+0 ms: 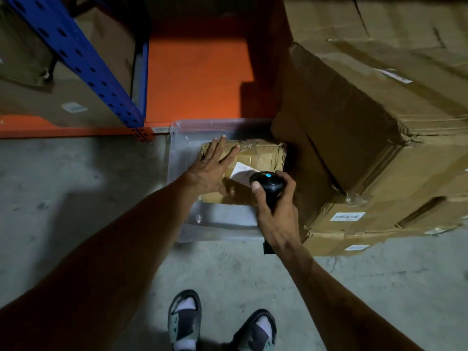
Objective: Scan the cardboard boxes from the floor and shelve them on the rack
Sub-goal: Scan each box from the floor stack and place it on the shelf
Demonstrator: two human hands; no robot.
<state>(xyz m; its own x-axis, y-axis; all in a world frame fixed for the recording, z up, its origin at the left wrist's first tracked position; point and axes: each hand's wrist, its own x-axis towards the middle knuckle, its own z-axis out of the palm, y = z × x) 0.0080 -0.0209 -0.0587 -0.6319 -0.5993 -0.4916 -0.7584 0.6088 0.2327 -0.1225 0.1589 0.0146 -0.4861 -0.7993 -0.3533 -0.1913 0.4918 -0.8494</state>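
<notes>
Crowding small box: big cartons

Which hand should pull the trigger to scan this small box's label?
Right hand: it grips the scanner just over the white label. The left hand lies flat, steadying the small box.

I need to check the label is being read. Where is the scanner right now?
In the head view, right of centre: the right hand grips the scanner over the white label on the small box.
</notes>
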